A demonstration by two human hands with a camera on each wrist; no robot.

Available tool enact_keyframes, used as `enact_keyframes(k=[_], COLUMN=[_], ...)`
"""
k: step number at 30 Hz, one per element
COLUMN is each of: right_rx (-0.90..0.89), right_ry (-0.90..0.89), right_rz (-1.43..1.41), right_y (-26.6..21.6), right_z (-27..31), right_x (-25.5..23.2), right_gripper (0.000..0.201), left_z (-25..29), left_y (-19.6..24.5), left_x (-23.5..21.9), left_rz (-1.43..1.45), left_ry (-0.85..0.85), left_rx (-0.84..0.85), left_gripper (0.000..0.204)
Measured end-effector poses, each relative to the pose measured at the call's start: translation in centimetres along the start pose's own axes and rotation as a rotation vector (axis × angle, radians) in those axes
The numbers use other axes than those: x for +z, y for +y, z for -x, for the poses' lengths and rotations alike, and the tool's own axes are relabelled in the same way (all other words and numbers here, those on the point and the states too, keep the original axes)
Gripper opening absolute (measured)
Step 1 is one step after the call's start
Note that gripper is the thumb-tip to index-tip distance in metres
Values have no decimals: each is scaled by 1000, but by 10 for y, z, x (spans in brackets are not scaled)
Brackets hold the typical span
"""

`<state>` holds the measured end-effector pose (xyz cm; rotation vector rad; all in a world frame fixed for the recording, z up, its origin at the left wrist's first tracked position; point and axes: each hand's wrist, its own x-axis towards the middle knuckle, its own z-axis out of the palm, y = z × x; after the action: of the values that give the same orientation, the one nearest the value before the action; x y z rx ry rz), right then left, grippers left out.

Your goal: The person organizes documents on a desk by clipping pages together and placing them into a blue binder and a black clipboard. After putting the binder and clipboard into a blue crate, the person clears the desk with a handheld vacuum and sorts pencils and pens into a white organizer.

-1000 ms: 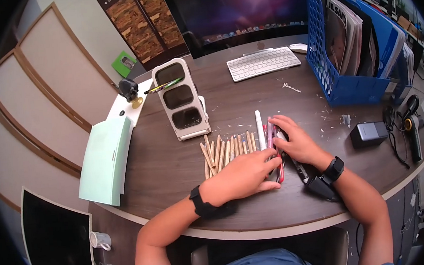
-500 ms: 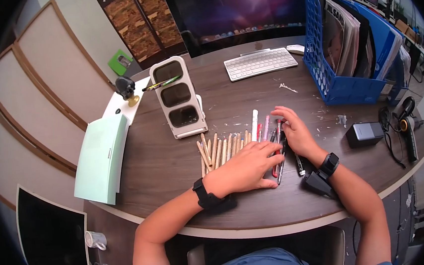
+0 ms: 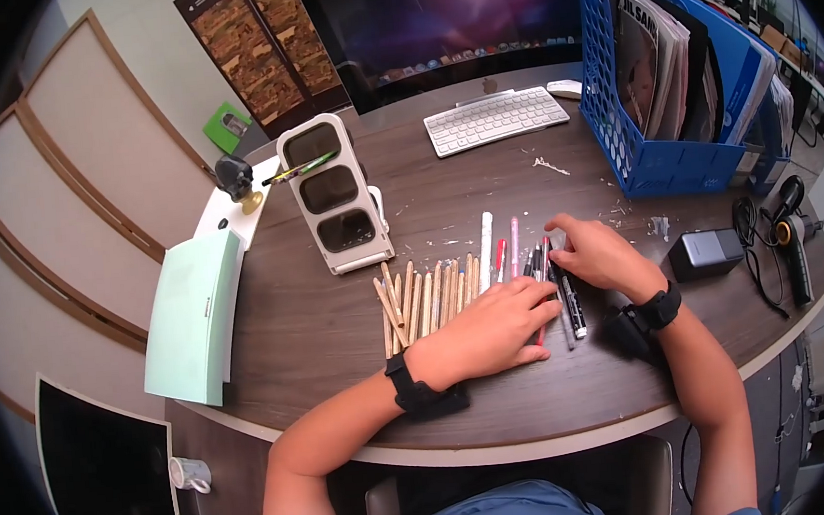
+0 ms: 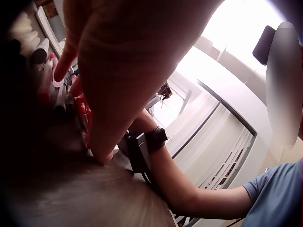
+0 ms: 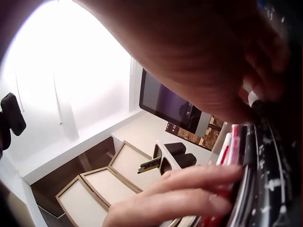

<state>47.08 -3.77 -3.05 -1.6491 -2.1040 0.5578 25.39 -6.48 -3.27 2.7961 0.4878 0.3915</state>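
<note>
A row of pens and markers lies on the desk in the head view, with a white marker [image 3: 486, 252], a red-capped pen [image 3: 500, 258] and a pink pen [image 3: 515, 247]. My left hand [image 3: 486, 334] rests palm down across their lower ends, fingers stretched out. Beside it, my right hand [image 3: 607, 257] bends its thumb and fingers at the far end of a black marker [image 3: 574, 308], at the right of the row. Up close in the right wrist view, those fingers surround the white end of the marker [image 5: 270, 161]. Wooden pencils [image 3: 425, 305] lie side by side to the left.
A three-slot pen holder [image 3: 335, 233] stands behind the pencils, two pens sticking out. Further back are a keyboard [image 3: 496, 120] and mouse. At right stand a blue file rack [image 3: 681, 170], a grey box [image 3: 705, 254] and a cabled black tool [image 3: 797, 261]. Shavings [image 3: 550, 165] dot the desk.
My right hand has left the pens mid-row, lifted, and come down at the black marker on the right. My left hand stays over the pens. The pens now lie more spread out.
</note>
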Motion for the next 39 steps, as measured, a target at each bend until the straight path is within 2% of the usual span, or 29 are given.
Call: enact_keyframes(k=[5,7,9,13,17,23,29,31,32,34,39], right_rx=[-14,-12,-1,-2,42,-41,-60,-100,-97,-104,-93], right_ry=[119,109,74,26,-34,85,60,136,136,138,95], right_rz=[-143,-160,-148,-116,-129,-126,-85,-117,-118,-108,-108], right_y=[8,10,0,1,-7,-2,0,5,6,6,2], right_z=[-6,-5,-2,-3,-4,-2,-4,-4,-4,-5,-4], right_x=[11,11,5,6,3,13,15,20,20,21,14], right_gripper=[33,33,33,35,36,44,46,45,45,44,41], left_z=[-6,-4,0,12,29,40,36,33,31,24,18], left_y=[2,-3,-9,-18,-28,-25,-31,-23,-22,-19,-30], left_x=[0,-8,-14,-28,-44,-35,-30,-35,-34,-29,-19], left_rz=[17,-69,-93,-10,-8,44,36,0,2,-16,-89], left_ry=[61,102,41,-1,41,-145,-88,10,7,-8,-11], left_rx=[-18,-91,-160,-175,-294,-232,-241,-174,-173,-46,-58], left_gripper=[48,50,54,61,73,78,65,61,61,60,63])
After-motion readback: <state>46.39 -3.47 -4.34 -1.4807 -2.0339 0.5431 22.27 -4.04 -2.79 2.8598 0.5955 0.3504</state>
